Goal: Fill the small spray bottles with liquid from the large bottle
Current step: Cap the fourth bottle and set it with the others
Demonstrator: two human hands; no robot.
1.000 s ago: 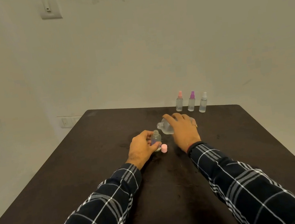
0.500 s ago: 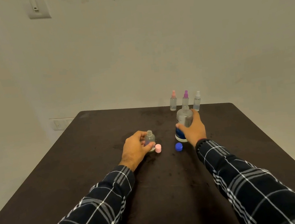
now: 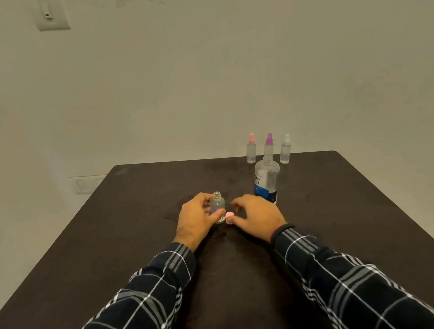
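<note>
My left hand (image 3: 196, 219) is shut on a small clear bottle (image 3: 218, 207) that stands uncapped on the dark table (image 3: 136, 227). Its pink cap (image 3: 230, 215) lies just right of it, and the thumb of my right hand (image 3: 256, 214) touches the cap with the fingers spread above it. The large clear bottle (image 3: 266, 181) with a blue label stands upright and uncapped behind my right hand, apart from it. The blue cap is hidden.
Three small spray bottles stand in a row at the table's far edge: one with a pink top (image 3: 251, 149), one with a purple top (image 3: 269, 145), one with a white top (image 3: 285, 149). A pale wall rises behind the table.
My right hand stood the tilted large bottle upright, let go of it and moved left to the pink cap. My left hand kept hold of the small bottle.
</note>
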